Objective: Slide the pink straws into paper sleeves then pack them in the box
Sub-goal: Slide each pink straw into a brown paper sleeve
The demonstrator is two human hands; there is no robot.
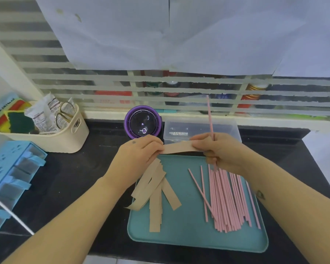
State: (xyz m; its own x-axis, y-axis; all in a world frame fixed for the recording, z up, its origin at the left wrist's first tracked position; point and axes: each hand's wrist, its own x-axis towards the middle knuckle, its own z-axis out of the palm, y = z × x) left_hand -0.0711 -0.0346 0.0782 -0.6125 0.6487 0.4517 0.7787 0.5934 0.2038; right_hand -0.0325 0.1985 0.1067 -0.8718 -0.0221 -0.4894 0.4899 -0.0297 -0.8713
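A brown paper sleeve (176,148) stretches level between my two hands above the far edge of the teal tray (187,233). My left hand (139,151) pinches its left end. My right hand (220,149) holds its right end and also grips one pink straw (210,119), which stands nearly upright and reaches above the hand. Several more brown sleeves (154,193) lie fanned on the tray's left half. A pile of pink straws (227,199) lies on its right half. The clear plastic box (200,128) sits closed on the counter just behind my hands.
A purple round device (142,121) stands left of the box. A cream basket (65,136) with sachets, scissors and sponges sits at far left. A blue drawer unit (10,174) is at the left edge. The black counter (74,178) extends between them.
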